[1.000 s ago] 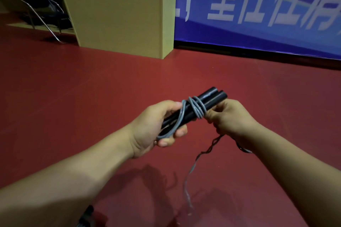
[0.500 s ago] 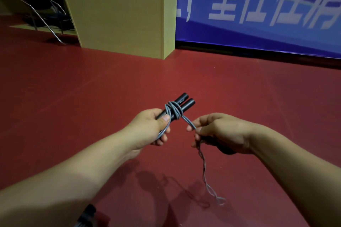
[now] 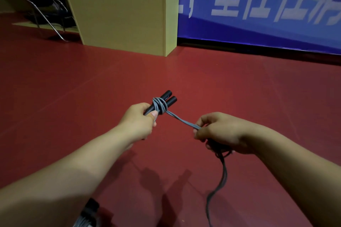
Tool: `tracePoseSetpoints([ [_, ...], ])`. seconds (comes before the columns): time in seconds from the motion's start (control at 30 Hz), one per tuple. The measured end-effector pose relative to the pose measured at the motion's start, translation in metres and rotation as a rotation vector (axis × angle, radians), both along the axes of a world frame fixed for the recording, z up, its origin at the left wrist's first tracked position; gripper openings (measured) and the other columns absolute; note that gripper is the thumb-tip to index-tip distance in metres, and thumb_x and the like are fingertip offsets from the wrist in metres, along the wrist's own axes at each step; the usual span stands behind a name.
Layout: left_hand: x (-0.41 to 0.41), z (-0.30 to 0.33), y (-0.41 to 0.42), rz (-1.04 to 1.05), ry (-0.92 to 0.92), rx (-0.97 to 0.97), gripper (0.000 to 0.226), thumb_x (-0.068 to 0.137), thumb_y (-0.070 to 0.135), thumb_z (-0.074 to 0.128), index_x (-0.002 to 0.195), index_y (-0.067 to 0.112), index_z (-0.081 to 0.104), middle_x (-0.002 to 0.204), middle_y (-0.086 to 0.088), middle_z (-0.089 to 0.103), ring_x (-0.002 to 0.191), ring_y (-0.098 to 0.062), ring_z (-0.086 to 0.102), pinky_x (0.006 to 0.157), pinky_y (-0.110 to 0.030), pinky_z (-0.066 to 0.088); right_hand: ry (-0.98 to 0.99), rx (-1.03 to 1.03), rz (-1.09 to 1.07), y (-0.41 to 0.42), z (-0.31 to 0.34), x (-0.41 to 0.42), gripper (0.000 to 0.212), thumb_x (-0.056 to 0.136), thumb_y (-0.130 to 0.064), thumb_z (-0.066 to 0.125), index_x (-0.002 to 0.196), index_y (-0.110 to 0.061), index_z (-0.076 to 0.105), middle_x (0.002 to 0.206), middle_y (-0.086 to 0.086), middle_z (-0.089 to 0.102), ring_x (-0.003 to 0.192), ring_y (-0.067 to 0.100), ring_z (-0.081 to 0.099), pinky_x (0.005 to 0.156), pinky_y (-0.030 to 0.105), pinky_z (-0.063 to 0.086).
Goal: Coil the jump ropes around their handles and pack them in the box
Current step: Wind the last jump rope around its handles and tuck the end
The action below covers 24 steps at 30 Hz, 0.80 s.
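Grey cord, thin and limp, looks light and liable to slacken or slip off unless kept taut, so the head view suggests holding the stiff black handles low on their shafts, as the left hand does, closed around them in mid-air above the red floor. The paired handles lie side by side, long axis running up and right away from the person, free ends pointing toward the wooden box, while the right hand is clenched on the doubled cord, its slack hanging down.

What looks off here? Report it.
Nothing damaged. The rope is only partly coiled on the handles; its loose tail hangs from the right hand.
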<state>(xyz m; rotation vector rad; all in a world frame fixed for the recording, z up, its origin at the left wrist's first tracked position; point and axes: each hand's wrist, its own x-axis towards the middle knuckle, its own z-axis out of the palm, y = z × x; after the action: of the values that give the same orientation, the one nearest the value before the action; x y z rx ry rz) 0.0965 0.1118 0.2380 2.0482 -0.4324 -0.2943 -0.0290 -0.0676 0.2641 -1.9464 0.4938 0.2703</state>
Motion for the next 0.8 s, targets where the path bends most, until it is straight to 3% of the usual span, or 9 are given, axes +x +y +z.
tracePoseSetpoints([
  [0.1,0.002,-0.004,0.004,-0.057,-0.116,0.164,0.011,0.097,0.021,0.055,0.088,0.022,0.061,0.066,0.005,0.065,0.054,-0.01,0.053,0.053,-0.023,0.038,-0.024,-0.008,0.043,-0.001,-0.003,-0.003,0.004,0.094,-0.013,0.059,0.09,-0.012,0.062,0.075,0.012,0.049,0.051,0.016,0.053,0.056,0.032,0.047],
  [0.17,0.0,-0.003,0.006,-0.111,-0.171,0.267,0.006,0.096,0.023,0.057,0.091,0.025,0.061,0.068,0.007,0.067,0.056,-0.004,0.055,0.051,-0.021,0.036,-0.061,-0.027,0.087,-0.002,-0.004,-0.005,0.008,0.096,-0.016,0.057,0.09,-0.015,0.063,0.073,0.006,0.048,0.048,0.013,0.05,0.062,0.039,0.049],
  [0.23,-0.003,-0.003,0.005,-0.174,-0.192,0.332,0.005,0.095,0.024,0.058,0.091,0.026,0.061,0.068,0.008,0.067,0.057,-0.004,0.055,0.051,-0.02,0.037,-0.136,-0.062,0.105,-0.001,-0.003,-0.006,0.01,0.098,-0.017,0.055,0.091,-0.014,0.062,0.062,-0.003,0.044,0.043,0.009,0.039,0.056,0.035,0.051],
  [0.3,-0.007,-0.002,0.003,-0.245,-0.172,0.371,0.005,0.095,0.024,0.058,0.092,0.025,0.062,0.066,0.008,0.066,0.049,0.001,0.052,0.047,-0.016,0.035,-0.262,-0.182,0.119,-0.001,0.002,-0.007,0.011,0.098,-0.019,0.055,0.091,-0.015,0.063,0.054,-0.012,0.04,0.042,0.006,0.033,0.047,0.026,0.04],
  [0.37,-0.013,-0.003,-0.001,-0.328,-0.121,0.372,0.005,0.094,0.024,0.058,0.092,0.024,0.062,0.064,0.007,0.065,0.039,0.004,0.046,0.042,-0.014,0.033,-0.392,-0.348,0.125,-0.003,0.003,-0.006,0.012,0.096,-0.021,0.058,0.088,-0.018,0.065,0.053,-0.012,0.044,0.045,0.002,0.035,0.048,0.021,0.034],
  [0.47,-0.023,0.0,-0.004,-0.49,0.014,0.323,0.01,0.096,0.02,0.056,0.089,0.025,0.061,0.063,0.005,0.061,0.039,-0.003,0.043,0.044,-0.017,0.033,-0.486,-0.504,0.081,-0.01,0.0,-0.005,0.012,0.094,-0.021,0.06,0.085,-0.019,0.067,0.05,-0.018,0.051,0.047,-0.002,0.045,0.049,0.012,0.033],
  [0.57,-0.029,0.009,-0.003,-0.62,0.178,0.214,0.012,0.099,0.018,0.054,0.091,0.024,0.06,0.064,0.003,0.055,0.042,-0.007,0.039,0.045,-0.02,0.03,-0.503,-0.591,-0.022,-0.021,-0.008,-0.004,0.01,0.093,-0.026,0.063,0.088,-0.023,0.071,0.06,-0.016,0.06,0.056,0.001,0.053,0.059,0.025,0.043],
  [0.63,-0.032,0.015,-0.002,-0.673,0.226,0.171,0.012,0.1,0.018,0.053,0.092,0.024,0.06,0.064,0.002,0.053,0.042,-0.007,0.036,0.043,-0.019,0.027,-0.497,-0.573,-0.085,-0.028,-0.01,-0.005,0.01,0.09,-0.03,0.067,0.086,-0.023,0.073,0.065,-0.008,0.063,0.06,0.008,0.055,0.063,0.029,0.048],
  [0.8,-0.037,0.023,0.004,-0.83,0.358,0.141,0.009,0.101,0.018,0.051,0.105,0.016,0.059,0.069,-0.001,0.05,0.045,-0.008,0.031,0.043,-0.018,0.024,-0.47,-0.387,-0.141,-0.031,-0.01,-0.007,0.029,0.072,-0.037,0.083,0.074,-0.013,0.067,0.055,-0.004,0.051,0.047,0.009,0.042,0.047,0.024,0.037],
])
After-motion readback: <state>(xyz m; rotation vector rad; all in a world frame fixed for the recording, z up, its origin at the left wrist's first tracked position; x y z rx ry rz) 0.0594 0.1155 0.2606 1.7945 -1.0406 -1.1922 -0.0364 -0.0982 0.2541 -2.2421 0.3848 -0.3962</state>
